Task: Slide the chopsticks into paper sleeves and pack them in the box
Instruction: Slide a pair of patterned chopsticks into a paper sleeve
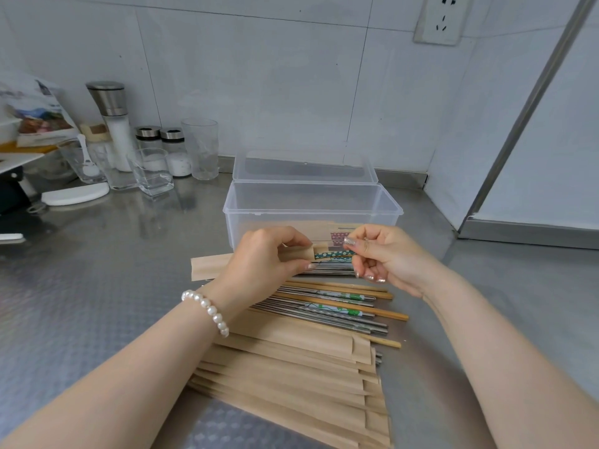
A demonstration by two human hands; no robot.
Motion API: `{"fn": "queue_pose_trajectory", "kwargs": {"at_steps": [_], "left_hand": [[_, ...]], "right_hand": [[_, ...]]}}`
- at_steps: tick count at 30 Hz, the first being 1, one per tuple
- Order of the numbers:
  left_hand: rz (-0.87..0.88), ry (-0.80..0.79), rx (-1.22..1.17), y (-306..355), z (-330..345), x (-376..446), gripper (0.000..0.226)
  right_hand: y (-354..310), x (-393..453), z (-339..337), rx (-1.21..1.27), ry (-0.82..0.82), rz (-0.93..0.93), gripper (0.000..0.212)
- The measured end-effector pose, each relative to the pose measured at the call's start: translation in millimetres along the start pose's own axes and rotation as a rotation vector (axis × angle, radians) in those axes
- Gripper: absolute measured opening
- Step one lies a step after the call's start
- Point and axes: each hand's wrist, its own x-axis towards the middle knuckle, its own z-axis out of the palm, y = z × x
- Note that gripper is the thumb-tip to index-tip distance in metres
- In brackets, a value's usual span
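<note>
My left hand (264, 254) grips a brown paper sleeve (207, 265) at its open end, just in front of the clear plastic box (311, 197). My right hand (379, 251) pinches the patterned tops of a chopstick pair (334, 254), which stick out of the sleeve mouth. Loose chopsticks (337, 306), steel and wooden, lie on the counter below my hands. A stack of empty paper sleeves (291, 377) lies nearest me. Inside the box rests at least one sleeved pair (321, 226), and the box's lid (304, 165) stands open behind it.
Drinking glasses (150, 171), shakers and a grinder (111, 121) stand at the back left of the steel counter (97, 270). A white lid (76, 193) lies near them. A wall socket (437, 19) is at the upper right, beside a steel-framed panel (531, 124).
</note>
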Motion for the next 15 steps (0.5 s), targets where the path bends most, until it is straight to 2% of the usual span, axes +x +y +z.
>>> {"fn": "queue_pose_trajectory", "kwargs": {"at_steps": [3, 6, 8, 11, 15], "left_hand": [[-0.009, 0.007, 0.004, -1.4, -0.7, 1.2, 0.027], [-0.034, 0.022, 0.008, -3.9, -1.9, 2.9, 0.028], [-0.049, 0.025, 0.019, -5.6, -2.1, 3.4, 0.028], [-0.058, 0.019, 0.029, -6.7, -1.6, 4.1, 0.029], [-0.065, 0.019, 0.035, -7.2, -1.7, 4.5, 0.028]], "right_hand": [[0.2, 3.2, -8.8, -0.008, 0.166, -0.018, 0.027], [8.8, 8.0, -24.6, -0.333, 0.353, -0.119, 0.021], [16.1, 10.0, -29.3, -0.538, 0.347, -0.126, 0.012], [25.8, 12.4, -28.8, -0.745, 0.261, -0.074, 0.013], [27.7, 16.0, -28.7, -0.833, 0.262, -0.072, 0.013]]}}
